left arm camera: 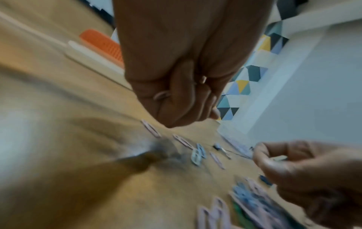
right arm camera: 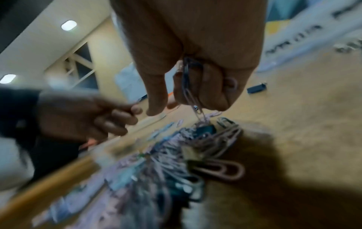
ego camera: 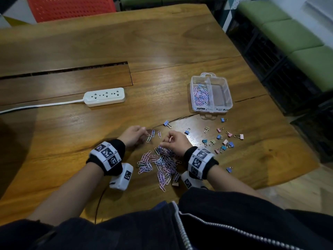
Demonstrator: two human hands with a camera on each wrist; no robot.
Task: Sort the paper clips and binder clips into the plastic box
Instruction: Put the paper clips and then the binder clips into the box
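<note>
A heap of pink and blue paper clips (ego camera: 162, 165) lies on the wooden table (ego camera: 90, 51) between my wrists. My right hand (ego camera: 175, 140) hovers at the heap's far edge, its curled fingers holding a bunch of paper clips (right arm camera: 191, 93) that hang down. My left hand (ego camera: 134, 133) is curled beside a few stray clips (ego camera: 152, 135), with a pink paper clip (left arm camera: 161, 96) tucked in its fingers. The clear plastic box (ego camera: 210, 94) stands at the far right, with paper clips in its left compartment and a bare right one. Coloured binder clips (ego camera: 221, 139) lie scattered right of my hand.
A white power strip (ego camera: 104, 96) with its cable lies left of the box. A slot (ego camera: 64, 69) is cut across the table farther back. An orange chair (ego camera: 70, 8) stands behind the table. One binder clip (ego camera: 229, 169) lies near the table's right edge.
</note>
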